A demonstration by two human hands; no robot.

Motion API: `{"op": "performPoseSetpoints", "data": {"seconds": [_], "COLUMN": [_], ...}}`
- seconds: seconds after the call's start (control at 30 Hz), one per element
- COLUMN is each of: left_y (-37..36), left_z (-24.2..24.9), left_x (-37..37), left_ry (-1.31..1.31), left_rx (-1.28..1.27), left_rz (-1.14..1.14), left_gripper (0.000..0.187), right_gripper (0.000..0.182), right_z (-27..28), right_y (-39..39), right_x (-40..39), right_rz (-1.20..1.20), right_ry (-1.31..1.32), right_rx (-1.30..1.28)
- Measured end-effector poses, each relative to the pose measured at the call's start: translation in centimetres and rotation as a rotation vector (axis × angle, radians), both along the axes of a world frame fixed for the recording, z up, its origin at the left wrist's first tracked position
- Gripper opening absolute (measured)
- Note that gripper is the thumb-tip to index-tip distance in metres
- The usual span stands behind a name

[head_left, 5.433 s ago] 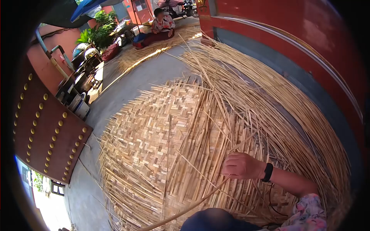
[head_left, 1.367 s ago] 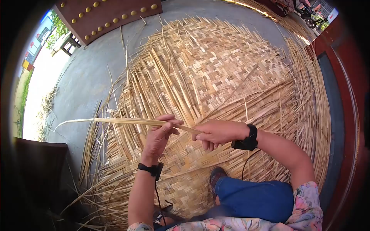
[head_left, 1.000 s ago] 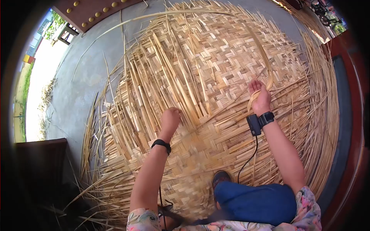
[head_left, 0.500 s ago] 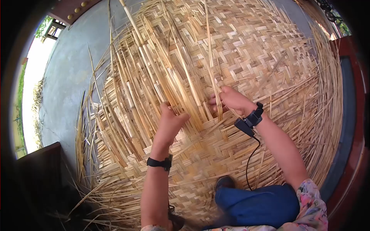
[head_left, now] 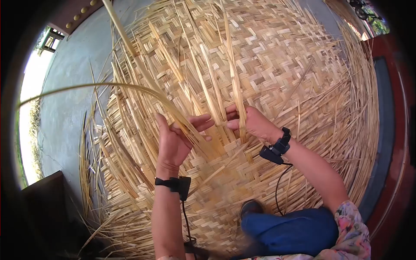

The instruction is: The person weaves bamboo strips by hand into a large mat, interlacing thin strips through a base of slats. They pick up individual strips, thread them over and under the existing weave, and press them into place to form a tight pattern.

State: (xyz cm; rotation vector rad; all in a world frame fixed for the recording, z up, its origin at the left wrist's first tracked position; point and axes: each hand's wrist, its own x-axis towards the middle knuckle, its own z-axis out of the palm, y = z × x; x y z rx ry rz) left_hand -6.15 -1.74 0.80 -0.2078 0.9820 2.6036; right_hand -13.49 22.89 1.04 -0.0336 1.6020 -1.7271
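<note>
In the head view, a long strip [head_left: 108, 84] is being arched over the floor [head_left: 69, 99] at left, running in to the left hand [head_left: 173, 145]. Its fingers are being held loosely spread against the strips there; whether any is being gripped cannot be told. Further right, a bunch [head_left: 234, 78] is being grasped by the bent fingers and thumb of the right hand [head_left: 258, 123]. The mat [head_left: 277, 52] is being spread beneath both hands. Probably, cleaner work is being helped by strips being kept flat, untwisted and snug, brittle ones being bent gently.
</note>
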Motion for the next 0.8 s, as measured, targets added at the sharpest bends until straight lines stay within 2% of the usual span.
{"op": "performPoseSetpoints", "data": {"seconds": [0.1,0.2,0.33,0.4,0.43,0.47,0.5,0.57,0.6,0.63,0.7,0.73,0.77,0.8], "left_y": [0.3,0.2,0.5,-0.5,-0.6,-0.7,-1.0,-1.5,-2.1,-2.1,-1.4,-0.9,-0.3,-0.1], "left_z": [-0.7,-2.7,-2.2,-0.7,0.3,0.8,1.2,2.4,2.5,2.5,0.2,-0.9,-2.0,-2.2], "left_x": [-2.5,-2.9,-2.6,-2.5,-1.6,-0.6,0.5,3.8,5.8,8.2,12.6,14.5,16.3,16.7], "left_ry": [-0.255,-0.314,-0.283,-0.161,-0.118,-0.070,-0.020,0.102,0.095,0.039,-0.267,-0.332,-0.395,-0.441], "left_rx": [-0.114,0.030,0.041,0.037,0.023,-0.033,-0.091,-0.597,-0.815,-0.939,-0.907,-0.891,-0.874,-0.825], "left_rz": [-0.220,-0.198,-0.118,-0.154,0.034,0.290,0.546,1.103,1.244,1.300,1.221,1.150,1.076,1.041], "left_gripper": [0.069,0.059,0.044,0.036,0.024,0.022,0.021,0.012,0.009,0.011,0.020,0.022,0.024,0.025], "right_gripper": [0.021,0.025,0.023,0.022,0.023,0.025,0.035,0.037,0.038,0.027,0.019,0.015,0.014,0.015], "right_z": [0.7,0.2,-0.9,-0.8,-0.1,0.3,-0.9,-0.9,-0.8,0.1,-1.2,-1.7,-0.8,-1.0], "right_y": [-0.1,-0.2,-1.1,-1.4,-1.4,-1.5,-0.8,1.0,1.8,2.2,3.8,4.2,4.3,4.4], "right_x": [-0.1,-1.0,-4.3,-5.2,-5.3,-5.3,-5.9,-6.9,-6.9,-6.6,-6.8,-6.9,-6.8,-6.5], "right_rz": [-0.099,0.092,0.998,0.939,0.870,0.801,0.810,0.782,0.768,0.641,0.692,0.715,0.940,0.989], "right_ry": [0.018,-0.112,0.024,-0.061,-0.113,-0.166,0.020,0.079,0.109,0.049,0.158,0.213,0.484,0.518], "right_rx": [-0.001,0.173,0.226,0.216,0.231,0.244,0.306,0.363,0.393,0.396,0.486,0.528,0.710,0.760]}}
